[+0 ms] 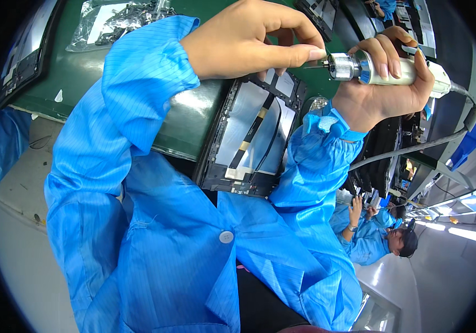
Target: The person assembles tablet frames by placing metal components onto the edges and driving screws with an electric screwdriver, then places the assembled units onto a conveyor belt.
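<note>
My right hand (379, 97) is wrapped round a white electric screwdriver (401, 72) with a knurled metal collar, its thin bit aimed left. Thumb and forefinger of my left hand (240, 41) are pinched together right beside that bit. Whatever they hold, if anything, is too small to make out. Below both hands, at the bench's near edge, lies an opened flat device (257, 133), like a tablet, with silver panels, a dark frame and black ribbon cables. My left hand partly covers its far end.
The green bench top (85, 91) carries a clear bag (110, 25) of small dark parts. Another opened device (27, 64) lies at the far left. A grey cable (410, 151) loops from the screwdriver along the right. A co-worker in blue (368, 244) is at the right.
</note>
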